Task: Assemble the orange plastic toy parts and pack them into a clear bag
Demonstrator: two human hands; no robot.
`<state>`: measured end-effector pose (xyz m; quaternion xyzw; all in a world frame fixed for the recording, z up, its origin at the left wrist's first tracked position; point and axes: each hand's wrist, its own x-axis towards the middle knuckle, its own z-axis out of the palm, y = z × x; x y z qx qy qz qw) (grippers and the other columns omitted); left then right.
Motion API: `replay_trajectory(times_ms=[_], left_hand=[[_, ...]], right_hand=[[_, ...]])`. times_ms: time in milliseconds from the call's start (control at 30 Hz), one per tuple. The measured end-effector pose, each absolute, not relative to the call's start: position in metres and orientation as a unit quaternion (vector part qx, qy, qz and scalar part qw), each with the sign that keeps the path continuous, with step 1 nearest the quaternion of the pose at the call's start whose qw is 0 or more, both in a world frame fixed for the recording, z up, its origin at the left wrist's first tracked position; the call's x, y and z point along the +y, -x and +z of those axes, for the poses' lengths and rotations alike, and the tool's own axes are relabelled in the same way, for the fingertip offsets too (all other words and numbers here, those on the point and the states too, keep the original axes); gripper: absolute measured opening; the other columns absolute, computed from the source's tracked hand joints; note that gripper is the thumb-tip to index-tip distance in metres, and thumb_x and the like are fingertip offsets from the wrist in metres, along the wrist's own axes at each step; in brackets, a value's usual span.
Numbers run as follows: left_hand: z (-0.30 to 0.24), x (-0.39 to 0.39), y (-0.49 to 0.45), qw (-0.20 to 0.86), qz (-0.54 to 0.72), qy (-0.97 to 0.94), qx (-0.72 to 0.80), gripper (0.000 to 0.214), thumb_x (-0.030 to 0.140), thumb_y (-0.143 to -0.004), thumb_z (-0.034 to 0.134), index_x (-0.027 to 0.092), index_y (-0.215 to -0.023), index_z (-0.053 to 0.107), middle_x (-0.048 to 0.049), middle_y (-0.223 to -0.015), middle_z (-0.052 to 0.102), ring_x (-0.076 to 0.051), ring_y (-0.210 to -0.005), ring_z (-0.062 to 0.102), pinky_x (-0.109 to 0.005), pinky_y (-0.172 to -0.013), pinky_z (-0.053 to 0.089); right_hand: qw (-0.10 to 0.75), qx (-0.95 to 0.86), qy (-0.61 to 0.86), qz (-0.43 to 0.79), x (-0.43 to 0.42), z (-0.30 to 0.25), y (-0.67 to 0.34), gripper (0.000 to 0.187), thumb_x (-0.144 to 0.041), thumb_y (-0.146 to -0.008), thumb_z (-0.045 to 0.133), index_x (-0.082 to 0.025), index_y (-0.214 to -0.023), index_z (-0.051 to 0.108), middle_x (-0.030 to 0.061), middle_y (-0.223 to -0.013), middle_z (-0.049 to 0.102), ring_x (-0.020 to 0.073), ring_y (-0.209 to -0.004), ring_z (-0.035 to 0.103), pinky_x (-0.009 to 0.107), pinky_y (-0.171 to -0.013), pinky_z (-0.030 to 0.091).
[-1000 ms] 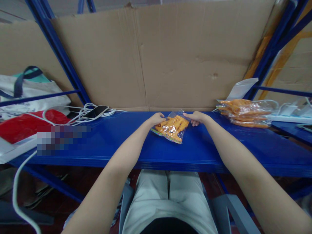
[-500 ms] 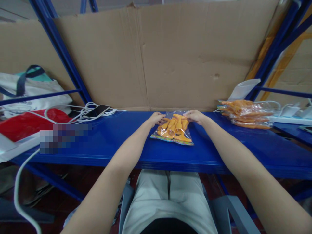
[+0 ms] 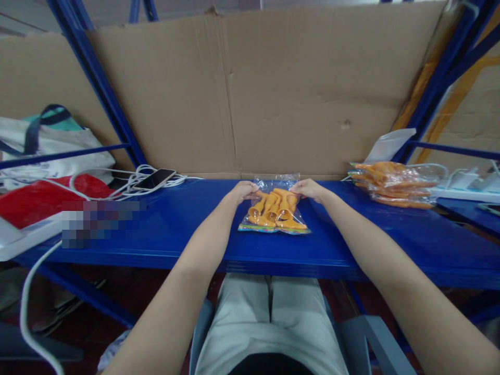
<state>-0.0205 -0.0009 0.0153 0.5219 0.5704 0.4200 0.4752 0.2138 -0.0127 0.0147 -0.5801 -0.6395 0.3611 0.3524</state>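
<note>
A clear plastic bag [image 3: 276, 183] lies on the blue tabletop [image 3: 187, 219] in front of me, a colourful strip along its near edge. Inside it are several orange pieces [image 3: 283, 211] with flared, hollow ends; their exact kind is unclear. My left hand [image 3: 246, 191] pinches the bag at its upper left side. At the upper right side, my right hand [image 3: 308, 189] grips it with thumb and fingers closed. The clear film stands up a little between the two hands.
Similar filled bags [image 3: 392, 182] are stacked at the right, near a white power strip [image 3: 469, 194]. On the left lie a phone [image 3: 156, 179], coiled white cables [image 3: 128, 182], a red item [image 3: 54, 195] and a cloth bag [image 3: 58, 146]. Cardboard [image 3: 292, 94] stands behind.
Both hands have shifted slightly left along the bag's upper sides. The bag's clear far end now rises between them, and the orange pieces have slid nearer the coloured strip.
</note>
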Motion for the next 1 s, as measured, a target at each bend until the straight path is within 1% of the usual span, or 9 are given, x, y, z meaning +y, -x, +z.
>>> replay_trajectory(times_ms=[100,200,333,433,533,633,767,900,1000], left_hand=[[0.017,-0.004,0.022,0.479,0.431,-0.519,0.561,0.022,0.004,-0.086,0.056,0.014,-0.067,0.052,0.0010,-0.063,0.063,-0.007,-0.064,0.065,-0.022,-0.074,0.056],[0.017,-0.007,0.027,0.487,0.435,-0.526,0.544,0.018,0.001,-0.083,0.058,0.014,-0.071,0.054,-0.0002,-0.069,0.067,-0.008,-0.068,0.067,-0.023,-0.076,0.056],[0.014,-0.004,0.033,0.484,0.449,-0.549,0.512,0.017,-0.001,-0.078,0.060,0.014,-0.078,0.065,-0.0024,-0.075,0.071,-0.011,-0.072,0.069,-0.029,-0.081,0.057],[0.011,0.001,0.035,0.467,0.450,-0.555,0.521,0.023,-0.006,-0.073,0.057,0.013,-0.066,0.066,-0.0042,-0.076,0.071,-0.013,-0.075,0.070,-0.031,-0.084,0.057],[0.008,0.005,0.035,0.450,0.442,-0.559,0.538,0.028,-0.010,-0.066,0.054,0.013,-0.055,0.064,-0.0046,-0.074,0.072,-0.013,-0.075,0.069,-0.031,-0.085,0.057],[0.008,0.008,0.033,0.436,0.427,-0.570,0.550,0.028,-0.011,-0.061,0.054,0.013,-0.051,0.064,-0.0038,-0.068,0.070,-0.012,-0.071,0.068,-0.029,-0.084,0.056],[0.008,0.009,0.033,0.416,0.396,-0.611,0.545,0.026,-0.009,-0.060,0.055,0.014,-0.051,0.066,-0.0033,-0.062,0.069,-0.011,-0.067,0.066,-0.027,-0.079,0.056],[0.009,0.009,0.033,0.363,0.351,-0.665,0.551,0.028,-0.006,-0.058,0.049,0.014,-0.050,0.066,-0.0041,-0.065,0.070,-0.011,-0.064,0.062,-0.026,-0.071,0.054],[0.010,0.008,0.031,0.326,0.318,-0.703,0.547,0.028,-0.003,-0.055,0.044,0.015,-0.047,0.064,-0.0045,-0.069,0.071,-0.011,-0.063,0.060,-0.025,-0.068,0.051]], right_hand=[[0.344,-0.646,0.576,0.363,-0.011,0.014,-0.219,0.006,-0.020,-0.079,0.069,-0.016,-0.080,0.073,0.0015,-0.070,0.071,0.0099,-0.062,0.061,0.022,-0.066,0.045],[0.344,-0.656,0.556,0.376,-0.010,0.014,-0.223,0.019,-0.018,-0.077,0.070,-0.020,-0.095,0.075,0.0028,-0.088,0.075,0.0117,-0.075,0.064,0.024,-0.073,0.047],[0.340,-0.662,0.535,0.400,-0.009,0.014,-0.226,0.026,-0.015,-0.077,0.065,-0.022,-0.100,0.075,0.0032,-0.096,0.075,0.0124,-0.082,0.065,0.025,-0.076,0.047],[0.347,-0.659,0.539,0.395,-0.010,0.014,-0.226,0.024,-0.014,-0.073,0.065,-0.021,-0.093,0.077,0.0042,-0.094,0.075,0.0133,-0.082,0.065,0.026,-0.076,0.047],[0.349,-0.654,0.550,0.385,-0.009,0.014,-0.224,0.021,-0.011,-0.068,0.063,-0.019,-0.081,0.076,0.0038,-0.085,0.075,0.0128,-0.077,0.064,0.025,-0.072,0.047],[0.350,-0.650,0.556,0.382,-0.010,0.015,-0.221,0.017,-0.008,-0.064,0.060,-0.018,-0.069,0.072,0.0017,-0.075,0.073,0.0107,-0.069,0.062,0.022,-0.068,0.045],[0.343,-0.669,0.557,0.353,-0.014,0.017,-0.217,0.016,-0.005,-0.060,0.053,-0.017,-0.056,0.062,-0.0012,-0.061,0.066,0.0094,-0.061,0.058,0.020,-0.063,0.043],[0.303,-0.730,0.540,0.288,-0.018,0.020,-0.213,0.019,-0.002,-0.054,0.044,-0.018,-0.047,0.053,-0.0030,-0.051,0.058,0.0105,-0.058,0.056,0.022,-0.066,0.045],[0.237,-0.785,0.531,0.213,-0.019,0.026,-0.211,0.020,-0.002,-0.054,0.041,-0.018,-0.047,0.051,-0.0038,-0.050,0.057,0.0113,-0.059,0.056,0.022,-0.065,0.045]])
